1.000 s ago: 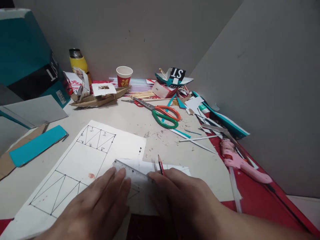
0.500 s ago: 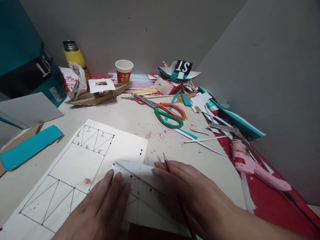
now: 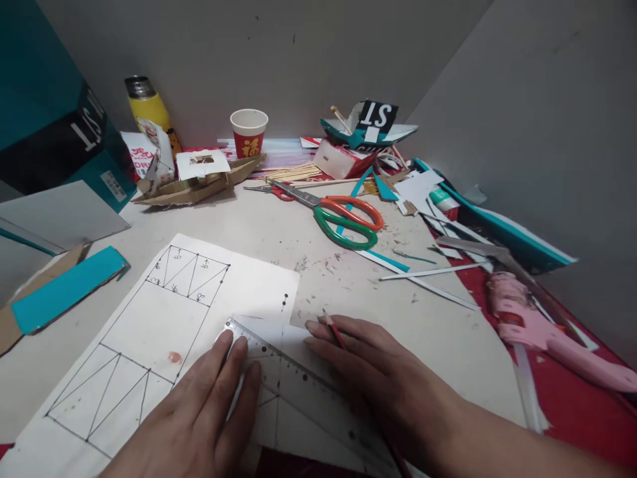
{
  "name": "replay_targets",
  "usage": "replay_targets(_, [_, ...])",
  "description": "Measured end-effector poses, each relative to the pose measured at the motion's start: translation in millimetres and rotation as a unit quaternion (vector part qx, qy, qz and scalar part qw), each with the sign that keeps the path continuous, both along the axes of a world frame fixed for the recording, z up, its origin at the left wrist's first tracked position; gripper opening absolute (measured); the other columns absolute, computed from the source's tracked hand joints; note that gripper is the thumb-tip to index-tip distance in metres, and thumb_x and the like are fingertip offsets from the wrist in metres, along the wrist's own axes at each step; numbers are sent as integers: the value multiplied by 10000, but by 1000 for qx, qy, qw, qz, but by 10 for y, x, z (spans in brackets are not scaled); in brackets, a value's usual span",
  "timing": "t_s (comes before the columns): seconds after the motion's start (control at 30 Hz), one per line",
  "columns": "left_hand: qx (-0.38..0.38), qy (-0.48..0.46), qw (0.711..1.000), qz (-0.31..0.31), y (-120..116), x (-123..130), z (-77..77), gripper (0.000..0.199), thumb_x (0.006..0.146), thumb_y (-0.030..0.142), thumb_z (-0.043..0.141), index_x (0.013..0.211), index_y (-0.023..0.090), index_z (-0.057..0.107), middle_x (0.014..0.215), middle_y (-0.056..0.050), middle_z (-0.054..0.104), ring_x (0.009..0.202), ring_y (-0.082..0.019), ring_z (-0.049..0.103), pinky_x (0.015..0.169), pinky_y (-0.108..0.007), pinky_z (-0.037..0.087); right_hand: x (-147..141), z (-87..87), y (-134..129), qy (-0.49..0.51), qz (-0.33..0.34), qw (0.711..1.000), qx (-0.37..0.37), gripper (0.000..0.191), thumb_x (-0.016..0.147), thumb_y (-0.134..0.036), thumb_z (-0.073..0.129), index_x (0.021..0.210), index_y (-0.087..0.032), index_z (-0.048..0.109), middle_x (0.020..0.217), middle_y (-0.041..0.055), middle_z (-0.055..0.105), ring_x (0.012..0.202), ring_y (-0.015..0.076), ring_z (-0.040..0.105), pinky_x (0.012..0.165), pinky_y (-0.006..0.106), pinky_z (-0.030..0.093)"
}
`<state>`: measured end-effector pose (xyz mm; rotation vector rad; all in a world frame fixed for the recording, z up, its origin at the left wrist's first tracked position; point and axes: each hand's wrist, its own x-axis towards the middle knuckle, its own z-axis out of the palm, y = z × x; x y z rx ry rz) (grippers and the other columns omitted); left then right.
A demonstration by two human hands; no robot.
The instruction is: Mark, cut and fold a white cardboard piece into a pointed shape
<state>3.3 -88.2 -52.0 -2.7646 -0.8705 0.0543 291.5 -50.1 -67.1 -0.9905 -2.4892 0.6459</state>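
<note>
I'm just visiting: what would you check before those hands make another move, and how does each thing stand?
1. Ruler lying across the small sheet: ok.
2. Left hand on the ruler: ok, fingertips on its far end.
3. Pencil in the right hand: ok, held between the fingers.
4. Pencil tip turned down to the paper: not ok, it points forward, away from the person.
5. Ruler edge exactly aligned: cannot tell from this angle.
6. Scissors apart from the ruler: ok, they lie beyond it.

Clear ruler (image 3: 300,385) slantwise across lined white sheet (image 3: 293,435); red pencil (image 3: 335,332) slanted nearby, sharpened tip pointing away.
</note>
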Motion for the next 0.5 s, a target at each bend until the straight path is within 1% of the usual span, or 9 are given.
replay_targets(0.07, [-5,-1,1000,2,6,9,13,710,818,424,633,1390,46,444,1434,-277,465,1306,-415,459,891,-424,567,10,-3,26,20,14,1000,1,487,967,-194,452,1444,-277,401,1360,114,552,1257,293,491,1002,425,454])
replay_targets(0.23, [-13,-9,1000,-2,16,-4,12,723,825,451,630,1385,35,442,1426,-287,469,1307,-414,459,906,-429,558,43,-4,72,32,66,997,-7,579,898,-114,449,1457,-228,348,1404,138,501,1335,272,399,1055,439,407])
replay_targets(0.3, [-14,-13,1000,0,20,-8,12,697,858,461,590,1387,34,440,1429,-282,468,1310,-404,459,904,-417,560,45,10,92,39,73,997,-8,555,900,-117,433,1443,-210,364,1406,143,498,1336,262,394,1063,432,399])
replay_targets(0.37, [-14,-20,1000,5,22,-12,12,644,909,477,510,1383,46,447,1429,-270,476,1311,-389,463,905,-406,558,41,25,115,43,80,996,-5,528,910,-125,419,1431,-200,376,1389,145,516,1321,252,413,1065,428,397])
replay_targets(0.43, [-8,-25,1000,9,16,-19,5,596,948,486,431,1374,70,462,1422,-254,492,1306,-375,474,900,-400,557,42,29,137,41,92,995,-1,523,908,-119,418,1425,-184,377,1376,152,529,1318,251,419,1073,439,388])
replay_targets(0.5, [5,-31,999,8,-3,-30,-13,569,958,495,406,1362,100,478,1408,-234,516,1302,-364,478,908,-400,545,51,15,155,35,107,994,5,544,892,-97,417,1430,-162,367,1388,165,519,1333,261,404,1088,464,367])
